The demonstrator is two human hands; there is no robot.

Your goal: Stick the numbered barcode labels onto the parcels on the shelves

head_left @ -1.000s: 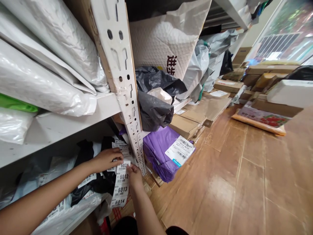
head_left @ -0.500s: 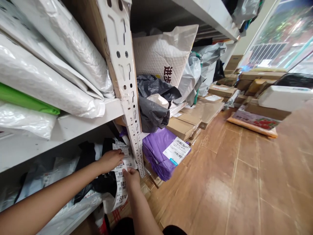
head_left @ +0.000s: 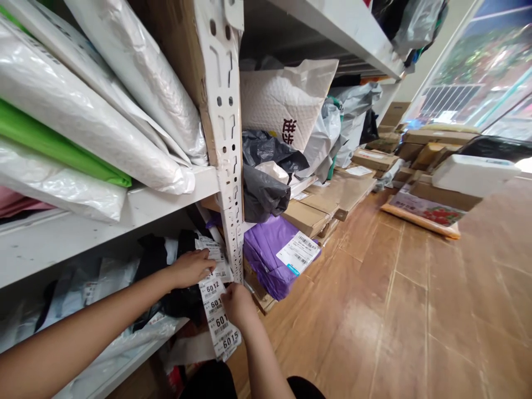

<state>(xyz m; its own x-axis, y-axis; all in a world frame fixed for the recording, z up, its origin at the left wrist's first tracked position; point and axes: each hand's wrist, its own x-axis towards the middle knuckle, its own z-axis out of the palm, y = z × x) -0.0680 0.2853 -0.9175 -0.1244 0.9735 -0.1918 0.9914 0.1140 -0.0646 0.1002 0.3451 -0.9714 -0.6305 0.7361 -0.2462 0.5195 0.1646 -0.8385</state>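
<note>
My right hand (head_left: pixel 240 306) is closed on the edge of a strip of number labels (head_left: pixel 220 316). The strip hangs down, with barcodes and numbers such as 6012 and 6015 showing. My left hand (head_left: pixel 194 270) has curled fingers over a number label ending in 24 (head_left: pixel 210 274), just above the strip; its thumb is hidden. Under and behind that hand lies a black parcel (head_left: pixel 183 302) on the low shelf, with a white shipping label (head_left: pixel 214 249) at its upper end.
A perforated white shelf post (head_left: pixel 228 166) stands right of my hands. Beside it a purple parcel (head_left: pixel 266 249) rests on flat cartons (head_left: pixel 311 216). White padded bags (head_left: pixel 137 83) fill the shelf above my left arm. More boxes (head_left: pixel 436 136) stand on the wooden floor (head_left: pixel 332 332).
The strip has shifted right and down with my right hand, showing 6012 and 6015 more plainly. My left hand stays at nearly the same spot on the black parcel. The view has moved slightly.
</note>
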